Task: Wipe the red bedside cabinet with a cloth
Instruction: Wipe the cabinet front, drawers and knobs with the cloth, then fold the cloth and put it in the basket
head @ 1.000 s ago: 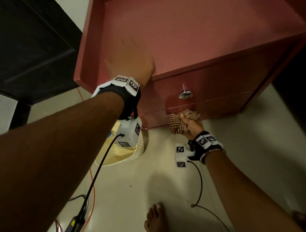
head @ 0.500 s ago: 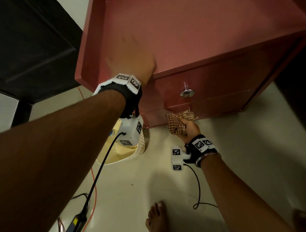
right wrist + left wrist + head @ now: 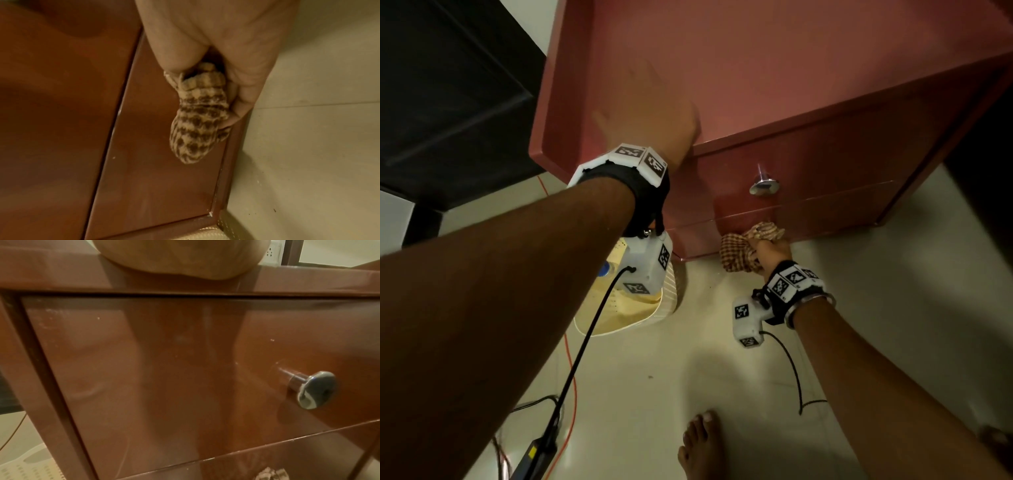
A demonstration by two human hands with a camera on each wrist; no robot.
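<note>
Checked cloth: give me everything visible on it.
The cloth is a soft woven rag in a brown-and-cream check, bunched into a crumpled wad rather than spread flat. The right hand holds it in a curled grip, with one end sticking out past the fingers. It is pressed against the lower drawer front of the red cabinet, low down near the floor.

We have the cloth [image 3: 739, 251] bunched in the grip of our right hand [image 3: 774, 251], pressed against the lower drawer front [image 3: 156, 162] of the cabinet [image 3: 791, 68]. Above the grip sits the upper drawer's knob [image 3: 764, 186]. Up and to the left of the grip, our left hand [image 3: 654, 113] rests on the cabinet top at its front edge. Left of the grip, beside the cabinet's corner, a basket [image 3: 633, 315] stands on the floor [image 3: 893, 308]; below the grip lies our foot [image 3: 700, 445].
</note>
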